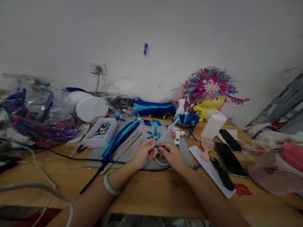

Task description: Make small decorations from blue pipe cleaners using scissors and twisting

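My left hand (145, 152) and my right hand (170, 153) meet over a grey mat (132, 149) on the wooden table (151, 192). Both pinch a short blue pipe cleaner (157, 146) between their fingertips. A pale green bangle (109, 185) circles my left wrist. Just beyond my right hand lies a white glue gun (177, 135). Small blue pipe-cleaner shapes (153, 126) lie farther back on the mat. A roll of tape (162, 160) sits under my right hand.
A metal ruler (123, 151) and a bundle of blue pipe cleaners (120, 138) lie left of my hands, beside a white box of beads (100, 132). Two phones (229, 148), a pink brush (206, 148) and a colourful headdress on a yellow toy (209, 94) stand right.
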### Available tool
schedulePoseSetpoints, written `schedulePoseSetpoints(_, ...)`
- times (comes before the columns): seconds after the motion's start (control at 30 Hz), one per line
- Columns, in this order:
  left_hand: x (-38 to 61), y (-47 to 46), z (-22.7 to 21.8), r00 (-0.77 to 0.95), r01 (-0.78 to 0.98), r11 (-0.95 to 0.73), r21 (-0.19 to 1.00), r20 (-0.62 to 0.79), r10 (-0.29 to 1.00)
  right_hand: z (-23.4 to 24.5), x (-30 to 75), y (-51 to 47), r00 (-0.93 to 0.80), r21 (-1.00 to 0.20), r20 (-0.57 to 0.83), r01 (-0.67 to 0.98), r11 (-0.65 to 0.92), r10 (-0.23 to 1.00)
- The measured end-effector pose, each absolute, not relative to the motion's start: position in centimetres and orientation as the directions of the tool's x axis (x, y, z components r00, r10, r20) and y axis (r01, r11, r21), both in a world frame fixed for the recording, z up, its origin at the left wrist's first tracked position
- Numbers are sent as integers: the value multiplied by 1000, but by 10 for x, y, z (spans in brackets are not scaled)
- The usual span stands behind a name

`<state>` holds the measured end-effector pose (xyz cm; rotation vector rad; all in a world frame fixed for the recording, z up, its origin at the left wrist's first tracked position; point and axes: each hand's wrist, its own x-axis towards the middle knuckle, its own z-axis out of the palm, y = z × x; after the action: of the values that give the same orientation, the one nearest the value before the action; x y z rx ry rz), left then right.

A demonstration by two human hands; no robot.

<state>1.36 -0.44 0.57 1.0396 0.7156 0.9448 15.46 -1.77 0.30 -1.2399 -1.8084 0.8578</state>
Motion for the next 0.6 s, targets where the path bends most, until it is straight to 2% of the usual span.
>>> schedulePoseSetpoints(0.07, 14, -5, 6, 492, -324, 254, 911, -67, 868, 5, 158, -15, -185, -855, 244, 422, 301, 952)
schedulePoseSetpoints(0.13, 14, -6, 7, 545, -323, 295, 899, -78, 835, 7, 162, -12, -173, -806, 341, 452, 382, 924)
schedulePoseSetpoints(0.23, 12, -7, 9, 613, -310, 353, 883, -98, 784, 10, 169, -10, -202, -609, 554, 563, 559, 808)
schedulePoseSetpoints(0.33, 10, -6, 9, 675, -276, 422, 864, -139, 724, 12, 174, -11, -228, -376, 682, 706, 601, 695)
schedulePoseSetpoints(0.47, 7, -3, 6, 722, -259, 491, 832, -171, 671, 13, 176, -13, -258, -212, 744, 783, 585, 616)
schedulePoseSetpoints(0.6, 8, -3, 6, 706, -259, 517, 816, -206, 677, 11, 175, -14, -339, -189, 734, 730, 657, 588)
